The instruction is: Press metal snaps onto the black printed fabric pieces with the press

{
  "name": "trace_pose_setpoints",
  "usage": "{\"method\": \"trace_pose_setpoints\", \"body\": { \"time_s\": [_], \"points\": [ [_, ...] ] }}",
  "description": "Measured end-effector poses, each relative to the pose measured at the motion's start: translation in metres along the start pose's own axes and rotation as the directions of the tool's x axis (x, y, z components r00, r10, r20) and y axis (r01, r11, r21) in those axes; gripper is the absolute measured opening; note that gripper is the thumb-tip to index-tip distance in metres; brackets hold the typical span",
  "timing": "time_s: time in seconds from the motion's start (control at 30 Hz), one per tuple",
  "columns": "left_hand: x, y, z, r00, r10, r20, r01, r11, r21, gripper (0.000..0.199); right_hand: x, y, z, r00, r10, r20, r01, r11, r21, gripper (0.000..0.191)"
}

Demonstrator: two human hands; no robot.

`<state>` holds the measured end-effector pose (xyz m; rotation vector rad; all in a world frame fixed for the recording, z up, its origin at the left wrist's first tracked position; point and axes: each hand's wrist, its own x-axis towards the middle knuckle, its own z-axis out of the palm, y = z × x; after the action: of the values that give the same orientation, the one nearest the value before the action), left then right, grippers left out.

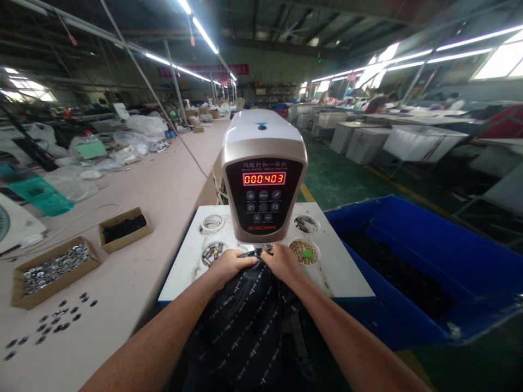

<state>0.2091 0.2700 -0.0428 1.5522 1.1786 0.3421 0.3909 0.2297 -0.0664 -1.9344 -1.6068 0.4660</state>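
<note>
While both my hands are up at the front of the machine (263,147), the black fabric (245,321) hangs from them, bunched edge at the foot of the machine's head, white-lettered body draping down in front of it.

Left hand (235,264): fingers pinching that edge, thumb on top, just left of the machine's centre. Right hand (281,262): fingers gripping the same edge, just right of it.

Status, my read: mid-piece. Done: edge is at the head. Not done: piece isn't off the machine. Can't tell if anything is fixed to it; head and fingers hide the contact spot. Red display (264,178) on the machine's face says 000403; 403 of what, unknown. How many are left, also unknown.

Around: white plate (183,256) under the machine has round recesses either side; brass-coloured bits (300,258) front right, silvery bits (212,251) front left, close to my left fingers. Desk (155,179) runs left of the machine: large carton (17,288) of metal rings, small carton (127,238) of black stuff, loose round pieces (61,313) nearer me. Blue bin (461,250) right of the machine, dark material inside.

In the way: mainly the head overhanging my fingertips; side stuff stands clear of both hands.
</note>
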Motion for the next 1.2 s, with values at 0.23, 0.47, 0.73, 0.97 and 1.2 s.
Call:
{"method": "trace_pose_setpoints", "body": {
  "time_s": [0.23,0.47,0.73,0.97,1.2],
  "points": [
    [-0.003,-0.013,0.002,0.935,0.266,-0.235,-0.146,0.891,0.429,0.033,-0.003,0.003,0.003,1.000,-0.004,-0.024,0.001,0.994,-0.107,0.024],
    [-0.004,-0.020,0.003,0.911,0.386,-0.147,-0.191,0.709,0.679,0.037,-0.006,0.000,0.000,1.000,0.003,-0.001,-0.003,0.983,-0.185,0.029],
    [-0.002,-0.026,0.007,0.899,0.426,-0.107,-0.176,0.573,0.800,0.045,-0.006,-0.001,0.002,0.999,0.035,-0.007,-0.036,0.970,-0.239,0.027],
    [-0.002,-0.023,0.009,0.905,0.416,-0.094,-0.157,0.531,0.833,0.046,-0.005,0.000,0.004,0.999,0.042,-0.015,-0.045,0.971,-0.234,0.028],
    [0.000,-0.025,0.010,0.904,0.414,-0.102,-0.148,0.530,0.835,0.046,-0.005,0.002,0.003,0.998,0.056,-0.005,-0.056,0.986,-0.159,0.027]
  ]
}}
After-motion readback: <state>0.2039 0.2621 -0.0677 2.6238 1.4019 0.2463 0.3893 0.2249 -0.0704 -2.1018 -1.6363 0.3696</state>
